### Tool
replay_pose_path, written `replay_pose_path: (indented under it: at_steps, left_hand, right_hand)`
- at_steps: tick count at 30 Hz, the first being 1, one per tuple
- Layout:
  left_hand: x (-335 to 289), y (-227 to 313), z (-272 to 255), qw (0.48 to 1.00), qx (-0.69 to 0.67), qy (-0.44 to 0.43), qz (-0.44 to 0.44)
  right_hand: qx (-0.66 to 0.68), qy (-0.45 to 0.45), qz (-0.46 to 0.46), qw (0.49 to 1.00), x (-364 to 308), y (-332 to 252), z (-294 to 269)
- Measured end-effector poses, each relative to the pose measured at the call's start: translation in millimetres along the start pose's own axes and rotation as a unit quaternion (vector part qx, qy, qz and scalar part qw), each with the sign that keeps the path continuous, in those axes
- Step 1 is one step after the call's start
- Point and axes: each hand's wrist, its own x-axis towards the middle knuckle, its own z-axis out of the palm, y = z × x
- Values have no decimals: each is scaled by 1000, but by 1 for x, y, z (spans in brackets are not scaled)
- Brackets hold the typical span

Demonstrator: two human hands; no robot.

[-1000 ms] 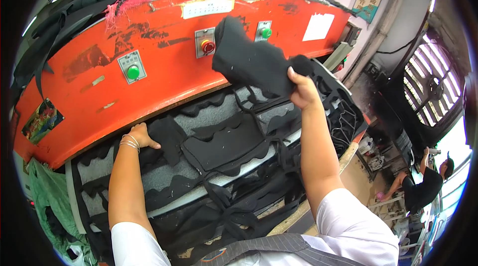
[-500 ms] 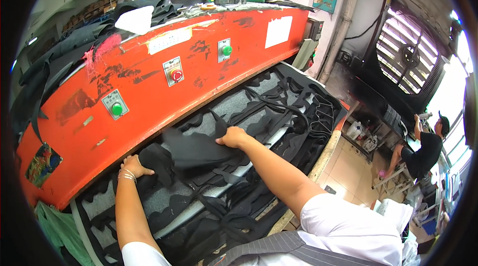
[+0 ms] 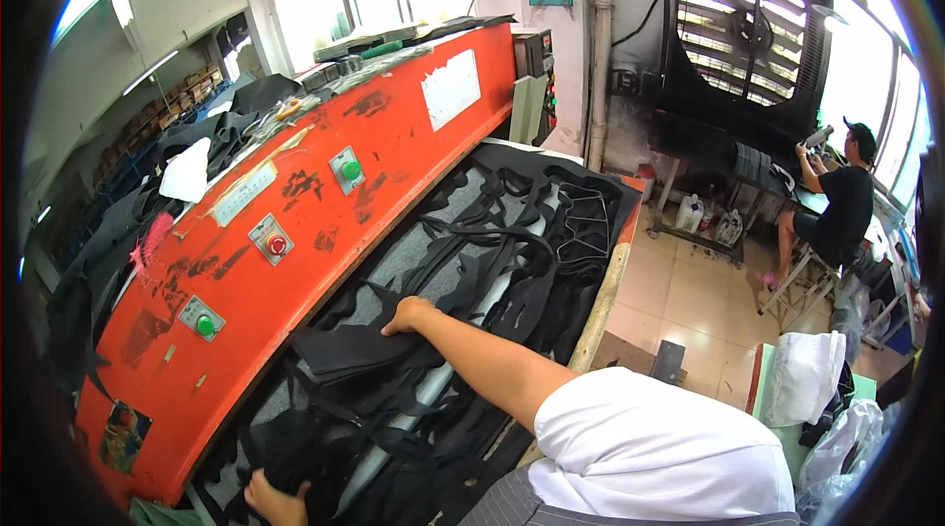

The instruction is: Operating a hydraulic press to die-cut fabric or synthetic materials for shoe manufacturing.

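My right hand point(image 3: 402, 315) grips the edge of a flat black sheet piece point(image 3: 349, 351) and holds it slightly over the work bed. The fingertips are partly hidden by the sheet. Close to the lower edge of the view, my left hand point(image 3: 277, 500) is closed on a crumpled bunch of black scrap point(image 3: 285, 442). Black cut strips with wavy edges point(image 3: 461, 252) lie tangled over the grey bed point(image 3: 399, 258). Along the bed's right side lie more dark offcuts and thin bent metal outlines point(image 3: 588, 221).
An orange machine beam point(image 3: 325, 201) spans the bed's far side, bearing green buttons point(image 3: 349, 170) and a red button point(image 3: 276, 244). Black sheets are heaped on top. At the right, another person point(image 3: 837, 196) sits on a stool. Plastic bags point(image 3: 807, 378) lie at the near right.
My view has swung to the right. My left hand has drawn nearer with the black scrap, away from the sheet. My right hand keeps its hold on the sheet, which now lies flatter.
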Motion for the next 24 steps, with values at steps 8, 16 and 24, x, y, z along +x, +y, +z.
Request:
replay_pose_path:
  at_steps: [8, 16, 24]
  left_hand:
    - [-79, 92, -6, 986, 30, -119, -112]
    - [-67, 158, 38, 985, 100, -89, -108]
    - [-116, 182, 84, 969, 210, 5, -126]
  right_hand:
    - [-41, -41, -103, 993, -6, -2, -9]
    - [-42, 35, -78, 995, -9, -7, 4]
    - [119, -30, -37, 992, 4, -2, 11]
